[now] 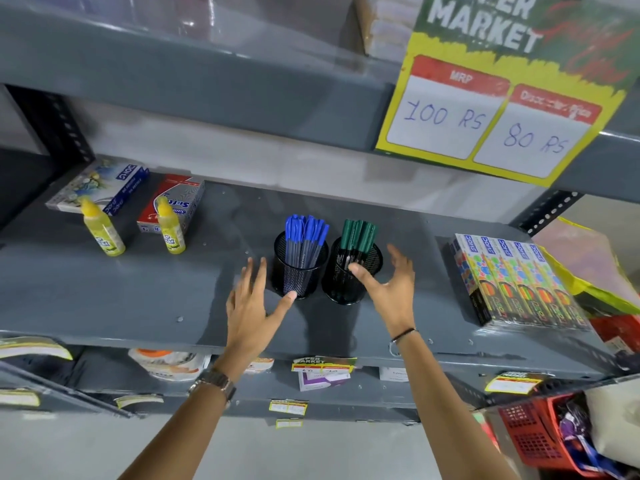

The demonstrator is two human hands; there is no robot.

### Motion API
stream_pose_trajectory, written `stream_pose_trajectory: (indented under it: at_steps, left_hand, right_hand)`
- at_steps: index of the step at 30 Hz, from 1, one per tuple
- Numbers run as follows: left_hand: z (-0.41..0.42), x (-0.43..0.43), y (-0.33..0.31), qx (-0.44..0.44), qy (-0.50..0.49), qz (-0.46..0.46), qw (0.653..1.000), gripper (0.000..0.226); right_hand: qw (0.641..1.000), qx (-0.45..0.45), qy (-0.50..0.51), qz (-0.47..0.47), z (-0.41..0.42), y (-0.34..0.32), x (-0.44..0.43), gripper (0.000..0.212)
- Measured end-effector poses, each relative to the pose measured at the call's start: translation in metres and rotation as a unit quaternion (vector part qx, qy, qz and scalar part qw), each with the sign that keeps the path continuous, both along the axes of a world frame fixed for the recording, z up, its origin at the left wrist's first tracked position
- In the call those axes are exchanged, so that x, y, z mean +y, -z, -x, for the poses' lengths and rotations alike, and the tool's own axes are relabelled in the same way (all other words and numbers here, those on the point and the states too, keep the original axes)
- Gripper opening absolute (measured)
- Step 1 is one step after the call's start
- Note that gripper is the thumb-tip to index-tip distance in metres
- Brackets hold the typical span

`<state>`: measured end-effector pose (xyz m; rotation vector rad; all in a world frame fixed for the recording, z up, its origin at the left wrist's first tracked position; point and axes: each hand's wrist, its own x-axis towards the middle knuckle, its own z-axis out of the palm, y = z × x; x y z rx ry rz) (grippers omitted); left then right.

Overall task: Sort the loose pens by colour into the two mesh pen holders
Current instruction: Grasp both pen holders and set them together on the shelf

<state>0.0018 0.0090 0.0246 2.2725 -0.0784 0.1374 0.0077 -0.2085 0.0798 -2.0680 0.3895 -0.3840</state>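
Two black mesh pen holders stand side by side on the grey shelf (138, 289). The left holder (298, 271) is filled with several blue-capped pens (306, 230). The right holder (346, 282) carries several green-capped pens (358, 233). My left hand (251, 303) is spread flat just left of the blue holder, its thumb tip touching the holder's base. My right hand (391, 289) hovers at the right of the green holder, fingers apart, thumb against its mesh wall. Neither hand grips anything. No loose pens lie on the shelf.
Two yellow glue bottles (104, 230) (169, 226) and two boxes (100, 185) (173, 202) sit at the shelf's left. Colourful pencil packs (512, 278) lie at the right. A price sign (491, 116) hangs from the shelf above. A red basket (533, 434) stands at the lower right.
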Motion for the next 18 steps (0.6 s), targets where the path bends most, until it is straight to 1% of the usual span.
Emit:
stream_pose_trajectory:
  at_steps: [1, 2, 3, 4, 6, 8, 9, 14, 18]
  left_hand:
    - [-0.002, -0.001, -0.009, 0.004, 0.015, 0.076, 0.997, 0.095]
    - [-0.005, -0.004, -0.018, 0.005, 0.025, 0.126, 0.992, 0.1]
    - [-0.009, -0.007, -0.025, 0.008, 0.03, 0.15, 0.988, 0.104]
    - [-0.014, -0.01, -0.031, 0.011, 0.033, 0.159, 0.987, 0.107]
    - [-0.025, -0.016, -0.04, 0.014, 0.044, 0.163, 0.985, 0.11]
    - [-0.034, -0.019, -0.044, 0.008, 0.054, 0.159, 0.986, 0.107]
    - [-0.038, -0.02, -0.044, 0.006, 0.051, 0.16, 0.986, 0.104]
    - [-0.045, -0.019, -0.038, 0.012, 0.018, 0.177, 0.984, 0.1]
    - [-0.039, -0.019, -0.039, 0.001, 0.028, 0.183, 0.983, 0.087]
  right_hand:
    - [1.0, 0.019, -0.008, -0.005, 0.001, 0.003, 0.001, 0.09]
    - [0.999, 0.031, -0.018, -0.009, 0.002, 0.004, 0.002, 0.094]
    - [0.999, 0.035, -0.032, -0.007, 0.002, 0.004, 0.005, 0.096]
    - [0.998, 0.033, -0.05, 0.001, 0.001, 0.004, 0.007, 0.094]
    - [0.997, 0.028, -0.07, 0.007, -0.003, 0.006, 0.009, 0.076]
    - [0.998, 0.018, -0.066, -0.008, -0.005, 0.003, 0.011, 0.057]
    - [0.998, 0.013, -0.066, -0.019, -0.005, 0.001, 0.012, 0.052]
    - [0.998, 0.005, -0.062, -0.033, -0.004, 0.001, 0.01, 0.056]
    - [0.998, -0.001, -0.059, -0.034, 0.002, 0.003, 0.009, 0.055]
